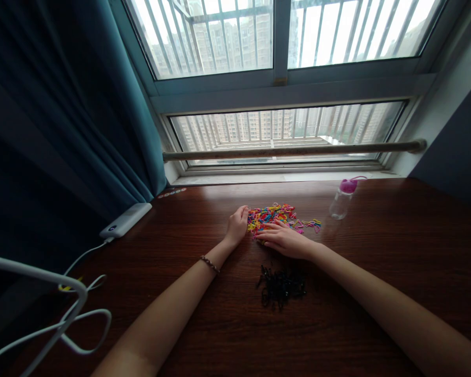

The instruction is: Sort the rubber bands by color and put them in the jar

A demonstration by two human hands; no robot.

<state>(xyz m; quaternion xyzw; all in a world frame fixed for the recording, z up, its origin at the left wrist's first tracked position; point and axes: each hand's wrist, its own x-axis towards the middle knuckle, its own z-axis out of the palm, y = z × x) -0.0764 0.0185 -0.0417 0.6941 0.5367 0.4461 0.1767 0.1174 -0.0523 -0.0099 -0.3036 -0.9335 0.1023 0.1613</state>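
Note:
A heap of small coloured elastic hair ties (272, 213) lies on the dark wooden table (204, 335). My left hand (237, 226) stands on its edge against the heap's left side, its fingers stretched out and close together. Palm down, my right hand (284, 240) rests on the near side of the heap with the fingers apart. What is under those fingers is hidden. A few hair ties trail off to the right of the heap. Nearer to me, between my forearms, is a separate pile of black hair ties (281, 287).
To the right stands a clear bottle (340, 205) with a pink lid. A white power bank (126, 220) lies at the left by the blue curtain (141, 131), its cable running toward me. White tubing (35, 269) loops at the lower left. The window (278, 89) is behind the table.

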